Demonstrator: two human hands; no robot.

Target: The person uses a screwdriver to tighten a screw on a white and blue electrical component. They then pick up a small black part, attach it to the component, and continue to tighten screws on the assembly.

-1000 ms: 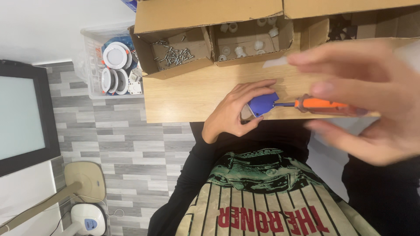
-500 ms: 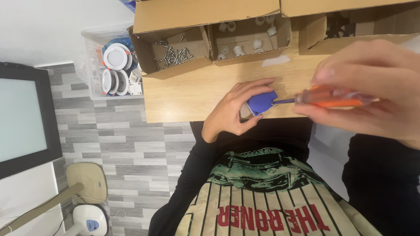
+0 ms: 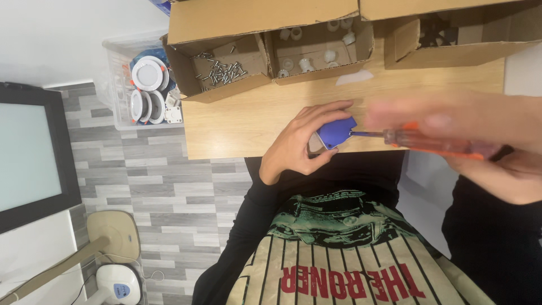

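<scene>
- Left hand (image 3: 296,148) clasped around blue part (image 3: 336,133) at table (image 3: 237,127) edge.
- Right hand (image 3: 480,144), blurred, wrapped on orange screwdriver (image 3: 429,142), tip against blue part.
- Left box (image 3: 217,70): screws (image 3: 221,69).
- Middle box (image 3: 319,48): white pieces (image 3: 306,64).
- Clear bin (image 3: 121,93): round white fittings (image 3: 148,73).

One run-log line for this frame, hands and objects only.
left hand: holds small blue plastic part | right hand: blurred, grips orange-handled screwdriver, tip at part | wooden table: cardboard box of screws
</scene>
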